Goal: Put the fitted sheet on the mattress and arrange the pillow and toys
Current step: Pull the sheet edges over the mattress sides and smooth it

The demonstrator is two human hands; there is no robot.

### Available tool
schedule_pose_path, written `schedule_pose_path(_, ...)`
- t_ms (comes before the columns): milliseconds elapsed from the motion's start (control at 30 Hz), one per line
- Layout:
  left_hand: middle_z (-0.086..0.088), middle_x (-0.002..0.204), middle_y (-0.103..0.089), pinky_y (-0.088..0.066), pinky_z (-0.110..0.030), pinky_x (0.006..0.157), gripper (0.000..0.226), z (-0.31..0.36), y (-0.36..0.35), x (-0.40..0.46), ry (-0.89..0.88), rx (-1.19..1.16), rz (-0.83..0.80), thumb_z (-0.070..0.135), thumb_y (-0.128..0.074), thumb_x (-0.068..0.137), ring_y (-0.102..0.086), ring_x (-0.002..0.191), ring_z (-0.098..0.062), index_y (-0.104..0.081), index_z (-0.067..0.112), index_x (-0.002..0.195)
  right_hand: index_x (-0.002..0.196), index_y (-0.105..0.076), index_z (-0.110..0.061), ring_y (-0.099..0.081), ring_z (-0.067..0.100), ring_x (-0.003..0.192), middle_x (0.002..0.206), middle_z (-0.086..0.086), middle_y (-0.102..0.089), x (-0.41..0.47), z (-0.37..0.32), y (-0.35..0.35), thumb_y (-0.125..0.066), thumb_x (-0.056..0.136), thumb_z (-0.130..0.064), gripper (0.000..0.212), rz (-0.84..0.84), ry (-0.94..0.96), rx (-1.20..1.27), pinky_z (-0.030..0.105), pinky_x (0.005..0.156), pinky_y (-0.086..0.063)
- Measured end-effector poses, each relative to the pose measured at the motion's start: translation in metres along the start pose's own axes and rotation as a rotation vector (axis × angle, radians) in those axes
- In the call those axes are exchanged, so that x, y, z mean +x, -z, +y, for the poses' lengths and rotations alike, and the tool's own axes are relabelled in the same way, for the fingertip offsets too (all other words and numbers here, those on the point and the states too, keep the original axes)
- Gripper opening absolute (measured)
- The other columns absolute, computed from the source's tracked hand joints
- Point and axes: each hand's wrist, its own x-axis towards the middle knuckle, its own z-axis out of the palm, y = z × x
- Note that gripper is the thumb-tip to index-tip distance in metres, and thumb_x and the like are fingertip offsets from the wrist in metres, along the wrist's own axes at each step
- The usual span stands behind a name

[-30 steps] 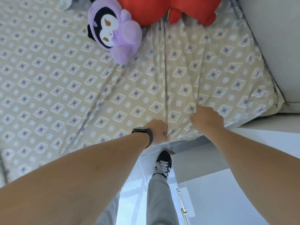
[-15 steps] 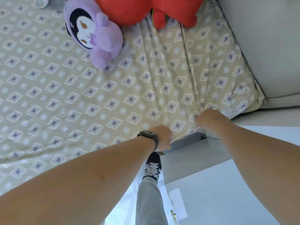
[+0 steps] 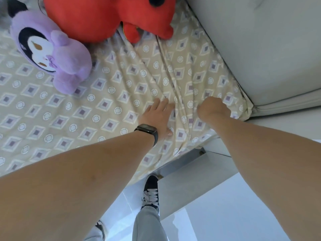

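- Nearest, a dark sneaker (image 3: 150, 192) with white laces and a grey trouser leg (image 3: 147, 223) stand on the pale floor just beside the bed's near edge; no logo can be read on the shoe.
- The left hand (image 3: 159, 117) lies flat on the fitted sheet (image 3: 69, 119), fingers spread and straight, pressing the cloth down without gripping it. A black wristband (image 3: 147, 132) sits on that wrist; its face shows no legible writing.
- To its right, the right hand (image 3: 212, 108) is bunched on the sheet; its fingers curl under and seem to pinch a gather of cloth, though the fingertips are hidden.
- Between the hands, long creases run from the near edge toward the far side, ending under the red plush toy (image 3: 104, 16). The slack lies along that line, so a smoothing stroke likely goes across it, toward the right-hand corner beside the grey padded panel (image 3: 260, 49). The right hand is nearer that corner.
- Farther left, a purple plush toy (image 3: 52, 49) rests on the sheet, well apart from both hands.
- The sheet carries a diamond-and-circle print, no lettering. No pillow is in view.
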Motion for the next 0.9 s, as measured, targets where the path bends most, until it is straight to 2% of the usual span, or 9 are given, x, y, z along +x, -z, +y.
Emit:
schedule_pose_path(100, 0.002, 0.167, 0.004, -0.009, -0.042, 0.125, 0.104, 0.001, 0.003, 0.001, -0.002, 0.05, -0.06, 0.048, -0.072, 0.085, 0.007, 0.154, -0.027, -0.002, 0.029, 0.16, 0.097, -0.064, -0.008, -0.059, 0.028, 0.079, 0.09, 0.008, -0.063, -0.003, 0.024, 0.009, -0.044, 0.094, -0.018, 0.023, 0.019, -0.027, 0.028, 0.033, 0.068, -0.044)
schedule_pose_path(167, 0.001, 0.167, 0.01, -0.006, -0.044, 0.124, 0.107, 0.007, 0.005, 0.005, -0.025, 0.09, -0.101, 0.056, -0.07, 0.083, 0.011, 0.154, -0.028, 0.002, 0.032, 0.159, 0.114, -0.064, -0.008, -0.063, 0.034, 0.099, 0.113, 0.014, -0.066, -0.001, 0.051, 0.019, -0.044, 0.097, -0.025, 0.031, 0.058, -0.085, -0.01, 0.036, 0.077, -0.047)
schedule_pose_path(233, 0.001, 0.166, 0.016, -0.004, -0.046, 0.125, 0.109, 0.016, 0.005, 0.012, -0.072, 0.111, -0.125, 0.061, -0.071, 0.08, 0.014, 0.153, -0.029, 0.001, 0.037, 0.158, 0.115, -0.065, -0.006, -0.062, 0.037, 0.11, 0.122, 0.017, -0.064, 0.005, 0.076, 0.029, -0.05, 0.097, -0.026, 0.031, 0.069, -0.168, -0.04, 0.037, 0.081, -0.046)
schedule_pose_path(367, 0.0, 0.165, 0.023, 0.0, -0.052, 0.124, 0.115, 0.033, -0.002, 0.033, -0.143, 0.2, -0.151, 0.062, -0.072, 0.076, 0.021, 0.152, -0.03, 0.007, 0.04, 0.157, 0.111, -0.066, -0.006, -0.061, 0.034, 0.111, 0.121, 0.016, -0.064, 0.023, 0.088, 0.022, -0.051, 0.096, -0.019, 0.025, 0.023, -0.226, 0.009, 0.036, 0.081, -0.046)
schedule_pose_path(533, -0.002, 0.163, 0.029, 0.003, -0.056, 0.122, 0.128, 0.032, -0.008, 0.043, -0.139, 0.284, -0.195, 0.068, -0.073, 0.071, 0.023, 0.15, -0.032, 0.02, 0.041, 0.154, 0.12, -0.063, -0.008, -0.061, 0.037, 0.106, 0.121, 0.017, -0.062, 0.026, 0.097, 0.003, -0.039, 0.097, -0.037, 0.044, 0.116, -0.305, 0.204, 0.04, 0.087, -0.048)
schedule_pose_path(633, -0.001, 0.162, 0.029, 0.002, -0.065, 0.119, 0.135, 0.048, -0.006, 0.045, -0.102, 0.256, -0.204, 0.075, -0.073, 0.062, 0.023, 0.15, -0.035, 0.022, 0.043, 0.152, 0.131, -0.049, -0.002, -0.057, 0.044, 0.117, 0.132, 0.023, -0.055, 0.033, 0.095, 0.008, -0.045, 0.1, -0.025, 0.039, 0.225, -0.342, 0.354, 0.043, 0.086, -0.047)
schedule_pose_path(700, -0.001, 0.163, 0.029, 0.0, -0.072, 0.114, 0.135, 0.062, -0.003, 0.05, -0.069, 0.249, -0.205, 0.078, -0.073, 0.059, 0.022, 0.15, -0.037, 0.02, 0.046, 0.152, 0.133, -0.047, 0.002, -0.059, 0.043, 0.118, 0.134, 0.024, -0.055, 0.036, 0.092, 0.01, -0.051, 0.099, -0.015, 0.038, 0.245, -0.371, 0.377, 0.043, 0.087, -0.05)
schedule_pose_path(800, -0.005, 0.163, 0.03, -0.002, -0.074, 0.112, 0.14, 0.077, -0.001, 0.061, -0.054, 0.293, -0.226, 0.077, -0.076, 0.056, 0.019, 0.151, -0.038, 0.021, 0.047, 0.151, 0.121, -0.062, 0.001, -0.064, 0.04, 0.111, 0.124, 0.021, -0.062, 0.044, 0.097, 0.007, -0.05, 0.097, -0.004, 0.027, 0.259, -0.313, 0.228, 0.044, 0.087, -0.053)
schedule_pose_path(900, -0.007, 0.163, 0.028, -0.007, -0.075, 0.111, 0.143, 0.086, 0.0, 0.064, -0.021, 0.329, -0.253, 0.074, -0.08, 0.054, 0.015, 0.151, -0.039, 0.021, 0.045, 0.152, 0.115, -0.066, -0.001, -0.063, 0.038, 0.113, 0.119, 0.018, -0.065, 0.045, 0.097, 0.01, -0.047, 0.096, 0.003, 0.027, 0.25, -0.129, -0.042, 0.042, 0.087, -0.051)
